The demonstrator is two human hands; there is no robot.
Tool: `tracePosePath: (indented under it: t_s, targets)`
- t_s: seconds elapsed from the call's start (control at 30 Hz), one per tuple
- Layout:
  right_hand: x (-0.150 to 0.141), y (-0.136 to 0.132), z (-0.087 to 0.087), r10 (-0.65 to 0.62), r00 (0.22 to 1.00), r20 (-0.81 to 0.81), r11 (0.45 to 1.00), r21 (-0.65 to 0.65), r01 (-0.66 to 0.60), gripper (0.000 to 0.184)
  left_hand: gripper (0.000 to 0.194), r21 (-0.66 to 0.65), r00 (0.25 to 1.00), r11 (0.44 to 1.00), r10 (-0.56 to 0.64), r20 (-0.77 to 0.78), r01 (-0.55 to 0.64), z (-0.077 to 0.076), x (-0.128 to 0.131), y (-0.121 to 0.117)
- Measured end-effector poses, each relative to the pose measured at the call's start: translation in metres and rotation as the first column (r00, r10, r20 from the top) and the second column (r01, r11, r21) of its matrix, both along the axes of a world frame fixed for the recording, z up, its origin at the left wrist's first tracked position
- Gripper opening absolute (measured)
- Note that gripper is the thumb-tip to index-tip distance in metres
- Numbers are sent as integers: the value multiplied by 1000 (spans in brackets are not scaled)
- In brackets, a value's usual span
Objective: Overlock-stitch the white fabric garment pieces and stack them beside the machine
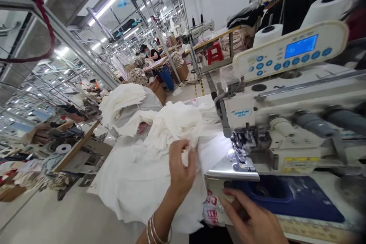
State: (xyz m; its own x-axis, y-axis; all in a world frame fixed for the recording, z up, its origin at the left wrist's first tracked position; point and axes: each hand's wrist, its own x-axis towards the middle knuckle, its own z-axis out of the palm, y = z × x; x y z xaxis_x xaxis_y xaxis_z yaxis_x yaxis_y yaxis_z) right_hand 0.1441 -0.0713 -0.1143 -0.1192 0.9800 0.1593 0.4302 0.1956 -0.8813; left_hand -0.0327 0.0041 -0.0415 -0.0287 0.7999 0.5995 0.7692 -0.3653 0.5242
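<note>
My left hand, with bangles at the wrist, is over the white cloth left of the sewing machine. Its thumb and fingers are closed in a pinch on the cloth's edge. My right hand is low at the front of the machine, near the metal plate and the blue panel. Its fingers are curled toward the thumb; whatever they hold, if anything, cannot be made out. White cloth lies left of the lit needle area.
A heap of white pieces rises at the table's far left. Thread cones stand behind the control panel. A printed plastic bag hangs at the front edge. Farther back, a person sits among other workstations.
</note>
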Motion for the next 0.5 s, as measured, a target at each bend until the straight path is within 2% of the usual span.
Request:
tracePosePath:
  t_s: [0.07, 0.13, 0.17, 0.2, 0.27, 0.33, 0.43, 0.47, 0.5]
  targets:
    - [-10, 3, -5, 83, 995, 51, 990, -122, -76, 39, 34, -205, 987, 967, 131, -94, -148, -9, -28, -13]
    - [-24, 9, -2, 119, 986, 120, 972, -215, -91, 46, 45, -432, 966, 876, 127, -226, -216, -16, -52, -23]
    - [-31, 12, 1, 131, 979, 157, 966, -241, -91, 46, 43, -507, 959, 832, 98, -267, -226, -17, -61, -27]
    - [-37, 15, 5, 137, 972, 188, 964, -252, -87, 43, 34, -550, 954, 803, 73, -290, -228, -18, -69, -29]
    - [-49, 18, 10, 129, 966, 224, 967, -242, -73, 32, 9, -575, 952, 788, 45, -302, -219, -16, -80, -32]
    - [-56, 19, 13, 119, 973, 199, 974, -216, -75, 31, 13, -564, 959, 797, 66, -277, -217, -8, -89, -32]
    - [-62, 19, 21, 122, 987, 102, 979, -179, -102, 45, 19, -544, 965, 802, 154, -213, -248, 14, -98, -34]
    - [-65, 20, 26, 129, 990, 62, 978, -172, -117, 49, 20, -588, 977, 782, 143, -156, -208, 23, -99, -37]
    - [-68, 21, 32, 143, 990, 15, 976, -168, -139, 52, 29, -666, 993, 737, 92, -71, -115, 30, -99, -40]
